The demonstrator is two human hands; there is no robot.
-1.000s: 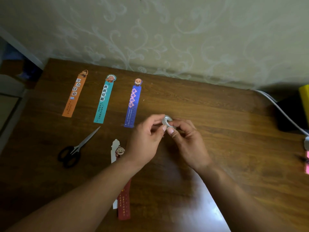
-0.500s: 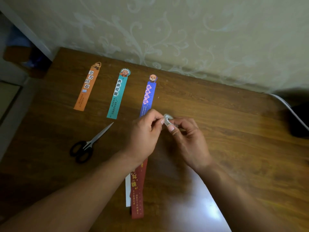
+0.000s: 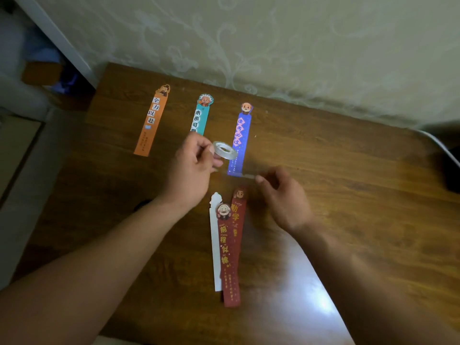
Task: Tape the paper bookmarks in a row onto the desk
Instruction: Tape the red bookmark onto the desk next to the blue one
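On the brown wooden desk (image 3: 336, 170) three paper bookmarks lie in a row near the wall: an orange bookmark (image 3: 151, 120), a teal bookmark (image 3: 200, 115) and a blue bookmark (image 3: 240, 135). The left hand (image 3: 191, 170) has its grip closed on a clear roll of tape (image 3: 225, 150), held just above the blue one. The right hand (image 3: 286, 197) – blurred – pinches the end of a clear strip of tape (image 3: 245, 175) by that bookmark's lower end. Nearer the person lie loose dark red bookmarks (image 3: 230, 257), overlapping a white bookmark (image 3: 214, 245).
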